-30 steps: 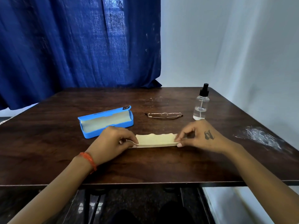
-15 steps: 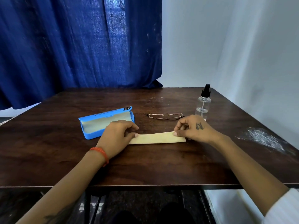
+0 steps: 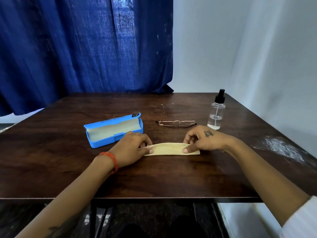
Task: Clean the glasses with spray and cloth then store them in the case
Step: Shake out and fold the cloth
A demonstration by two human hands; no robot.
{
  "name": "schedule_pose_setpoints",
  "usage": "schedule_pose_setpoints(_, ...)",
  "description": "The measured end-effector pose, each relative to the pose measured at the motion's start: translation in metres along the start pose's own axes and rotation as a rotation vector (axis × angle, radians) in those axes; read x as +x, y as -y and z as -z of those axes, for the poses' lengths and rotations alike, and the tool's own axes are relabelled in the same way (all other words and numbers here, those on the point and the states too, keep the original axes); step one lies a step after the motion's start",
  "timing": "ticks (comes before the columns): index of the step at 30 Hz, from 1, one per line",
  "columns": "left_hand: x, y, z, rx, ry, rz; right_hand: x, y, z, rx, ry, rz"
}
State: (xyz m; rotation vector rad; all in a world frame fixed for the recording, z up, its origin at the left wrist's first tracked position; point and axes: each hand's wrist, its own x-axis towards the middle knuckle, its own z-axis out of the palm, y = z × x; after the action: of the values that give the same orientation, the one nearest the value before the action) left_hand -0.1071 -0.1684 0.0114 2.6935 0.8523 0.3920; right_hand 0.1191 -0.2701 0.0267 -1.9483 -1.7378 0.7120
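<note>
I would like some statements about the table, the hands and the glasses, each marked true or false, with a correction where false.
1. The blue case lies open on the table. True.
2. The glasses are inside the case. False: they lie folded on the table, between the case and the spray bottle.
3. Both hands hold the cloth. True: the left hand pinches one end, the right hand the other.
4. The spray bottle lies on its side. False: it stands upright.
5. The right hand holds the glasses. False: it holds the cloth only.
</note>
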Motion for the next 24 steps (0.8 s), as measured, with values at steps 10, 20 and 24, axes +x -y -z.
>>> schedule_pose_setpoints(10,-0.032,0.014,0.013,-0.890,-0.264,0.218,-0.004,0.020,-0.007,0.422,-0.111,0.152)
schedule_pose_setpoints(20,-0.053,0.054,0.038,-0.471,-0.732,0.314,0.060,0.072,-0.046,0.592,-0.433,0.074)
schedule_pose_setpoints(24,-0.054,0.066,0.040,-0.337,-0.802,0.343,0.083,0.081,-0.065,0.429,-0.584,0.063)
